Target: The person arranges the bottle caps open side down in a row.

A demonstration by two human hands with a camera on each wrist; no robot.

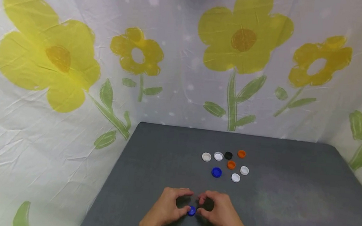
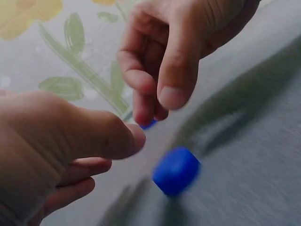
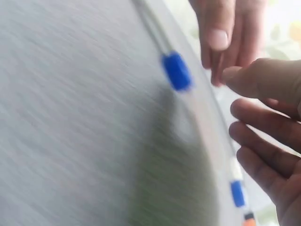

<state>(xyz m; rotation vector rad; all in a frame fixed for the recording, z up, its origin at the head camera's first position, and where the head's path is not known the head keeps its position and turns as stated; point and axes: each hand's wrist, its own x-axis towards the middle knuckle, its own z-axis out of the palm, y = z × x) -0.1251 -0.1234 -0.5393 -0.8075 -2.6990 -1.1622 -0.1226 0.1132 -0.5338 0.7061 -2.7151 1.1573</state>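
A small blue cap (image 1: pixel 191 211) rests on the grey tabletop between the two hands, close to both thumbs in the head view. My left hand (image 1: pixel 168 207) is curved beside it, thumb and fingers spread apart. Opposite, my right hand (image 1: pixel 219 211) mirrors that pose, its fingertips near those of the left. Both wrist views show the same blue cap, blurred, in the left one (image 2: pixel 176 172) and in the right one (image 3: pixel 177 71). There it stands apart from the fingers, and neither hand grips anything.
Beyond the hands lie loose caps: a larger blue cap (image 1: pixel 216 172), an orange cap (image 1: pixel 231 164), another orange cap (image 1: pixel 241 154), a black cap (image 1: pixel 228 155) and several white ones, one white cap (image 1: pixel 235 177) nearest. A flower-printed sheet (image 1: pixel 179 55) hangs behind the dark table (image 1: pixel 165 144).
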